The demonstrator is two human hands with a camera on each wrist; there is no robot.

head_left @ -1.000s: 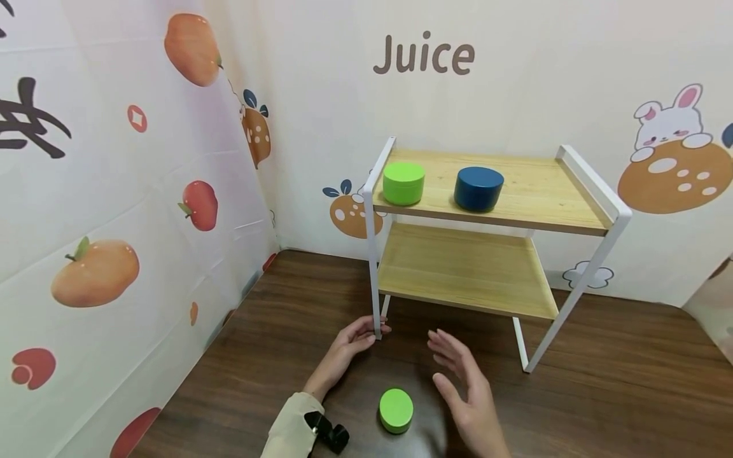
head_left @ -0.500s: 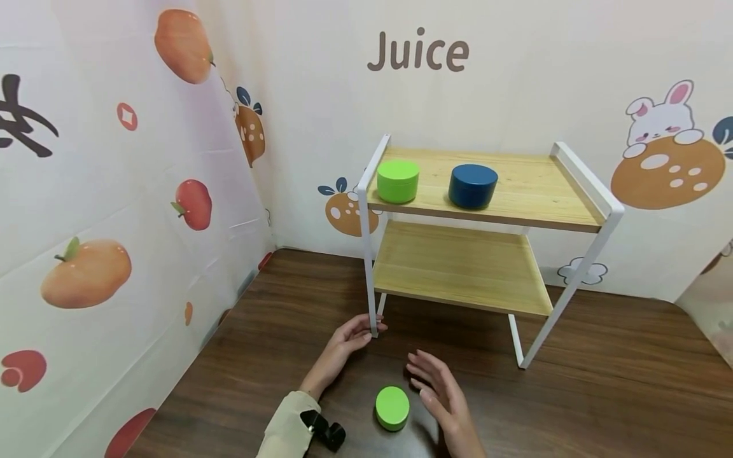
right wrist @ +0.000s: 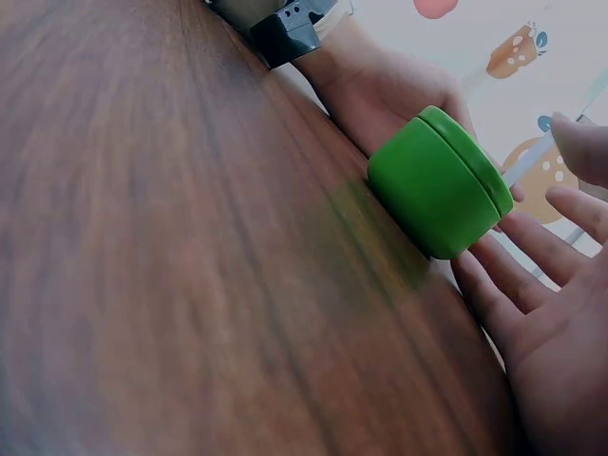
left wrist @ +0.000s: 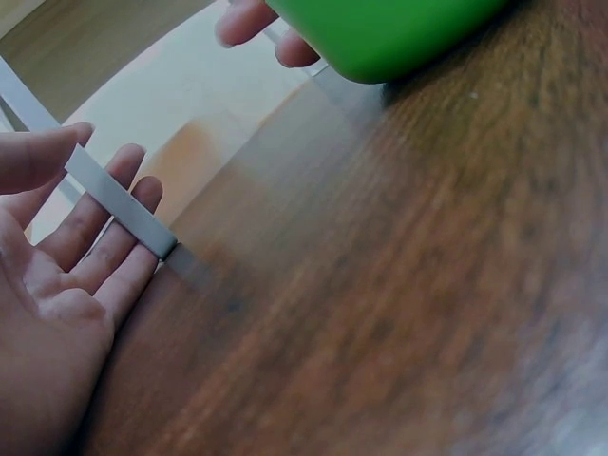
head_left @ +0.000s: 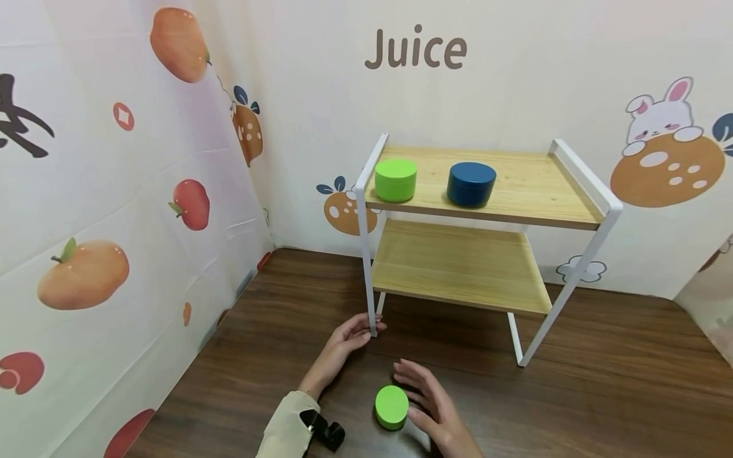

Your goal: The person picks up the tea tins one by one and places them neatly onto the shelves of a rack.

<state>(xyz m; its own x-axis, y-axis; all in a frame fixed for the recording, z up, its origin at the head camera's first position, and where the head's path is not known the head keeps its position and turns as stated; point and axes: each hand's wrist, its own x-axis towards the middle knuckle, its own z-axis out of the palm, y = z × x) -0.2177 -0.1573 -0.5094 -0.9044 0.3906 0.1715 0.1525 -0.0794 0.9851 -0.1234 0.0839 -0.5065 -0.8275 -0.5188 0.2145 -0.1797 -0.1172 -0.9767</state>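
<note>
On the dark table stands a small green lidded round tin (head_left: 392, 407); its lid seam shows in the right wrist view. My right hand (head_left: 433, 407) is beside it, fingers spread on its far right side. The thumb is close to the tin's edge; whether it touches cannot be told. My left hand (head_left: 342, 352) holds the front left leg (left wrist: 123, 204) of a two-tier shelf, thumb on one side and fingers behind. On the shelf's upper board (head_left: 532, 184) sit another green tin (head_left: 396, 180) and a dark blue tin (head_left: 471, 184).
The shelf's lower wooden board (head_left: 458, 264) bears nothing visible. White metal side frames (head_left: 578, 270) rise at both ends. A black wrist camera (head_left: 323, 430) is strapped on the left sleeve. Printed cloth walls (head_left: 309, 63) close off the back and left of the table (head_left: 618, 375).
My right hand has moved left and down toward the green tin on the table. The left hand stays at the shelf leg. The head view has shifted slightly.
</note>
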